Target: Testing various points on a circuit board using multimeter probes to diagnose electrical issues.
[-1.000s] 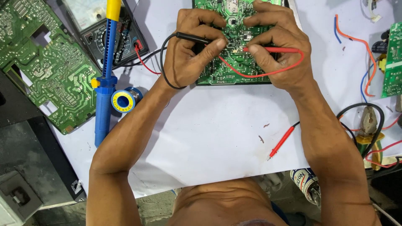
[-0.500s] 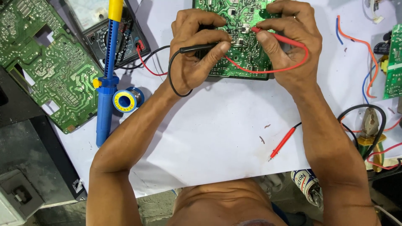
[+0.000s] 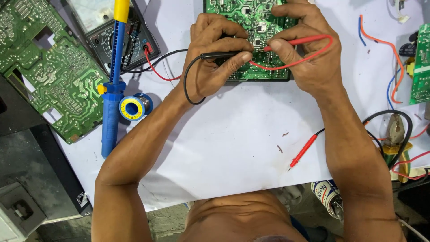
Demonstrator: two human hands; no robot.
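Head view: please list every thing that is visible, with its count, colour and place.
Circuit board: 1, green, top centre, under both hands.
Black probe: 1, black, in left hand, tip on that board.
Red probe: 1, red, in right hand, tip on that board.
Large board: 1, green, far left.
Edge board: 1, green, right edge.
Multimeter: 1, black, top left.
Desoldering pump: 1, blue and yellow, lying over the multimeter.
Solder spool: 1, blue and yellow, beside the pump.
Spare probe: 1, red, lower right on the paper.
Pliers: 1, yellow-handled, right.
Paper: 1 sheet, white, covers the table.
Left hand: 1, holds the black probe.
Right hand: 1, holds the red probe.
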